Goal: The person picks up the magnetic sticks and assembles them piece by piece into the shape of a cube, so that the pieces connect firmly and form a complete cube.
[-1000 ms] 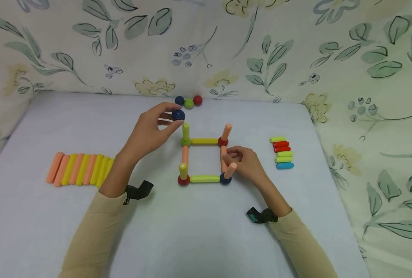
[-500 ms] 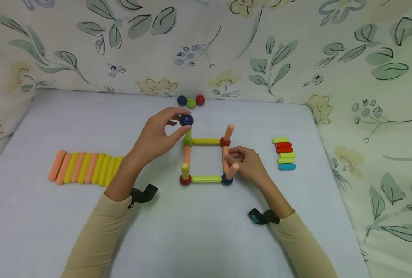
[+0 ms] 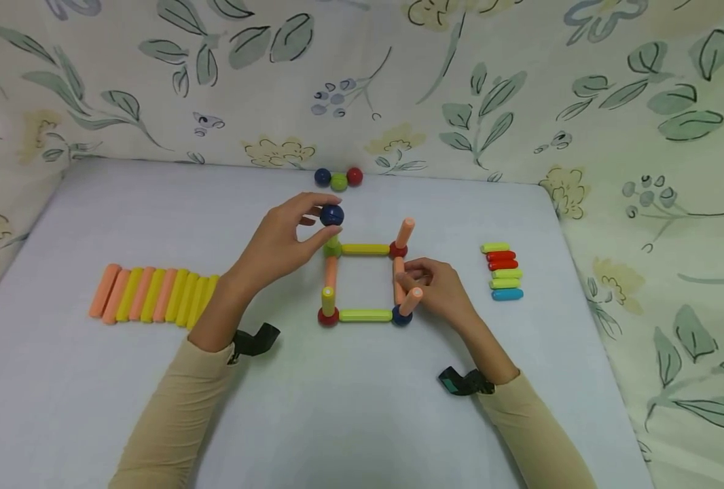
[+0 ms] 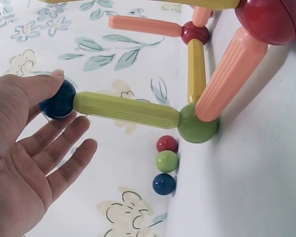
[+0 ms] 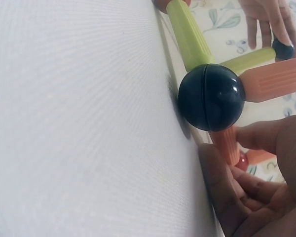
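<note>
Live at the left hand (image 3: 285,234): clamped on a dark blue ball (image 4: 58,101), thumb to one side, other fingers loosely spread, the far side of the grip partly hidden. Right at those fingertips, meeting the ball: a lime upright rod (image 4: 126,109), standing in a green ball (image 4: 197,123) just below the hand. Looks like touching; no telling how firmly joined.

And across at the right hand (image 3: 432,285): clamped too, pinching a salmon base rod (image 5: 226,143) between thumb and fingers, apparently for steadying. Just beside that hand, on the near side, a dark blue corner ball (image 5: 212,97) with a salmon upright rod (image 5: 276,80), bare on top.

Step in hand, by the look of it: capping the lime upright. Called for next, probably: pressing straight down along the rod, holding the base quiet with the right, then letting go gently so as not to tip anything.

Farther out now! Nearer the body than the left hand, a yellow upright rod (image 3: 328,302), uncapped. Beyond the right hand, another bare salmon upright (image 3: 405,233). Just past the left fingertips, spares in a cluster: blue ball (image 3: 322,177), small green ball (image 3: 339,181), red ball (image 3: 354,176). Out left of the left wrist, a row of long rods (image 3: 152,295), partly behind the arm. Well right of the right hand, a stack of short rods (image 3: 506,274).
</note>
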